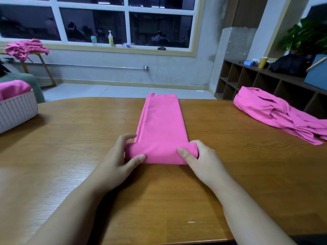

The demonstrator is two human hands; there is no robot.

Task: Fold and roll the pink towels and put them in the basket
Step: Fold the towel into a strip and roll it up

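A pink towel (161, 119), folded into a long narrow strip, lies on the wooden table (79, 131) and runs away from me. Its near end is rolled into a short thick roll (159, 153). My left hand (116, 160) grips the roll's left end, thumb on the front and fingers curled over the top. My right hand (200, 160) grips the right end the same way. A white woven basket (16, 110) stands at the table's left edge with pink towel (13, 88) inside.
A heap of loose pink towels (277, 112) lies on the table's right side. More pink cloth (26, 47) sits on a small stand by the window. Dark cubby shelves (256, 82) run along the right wall.
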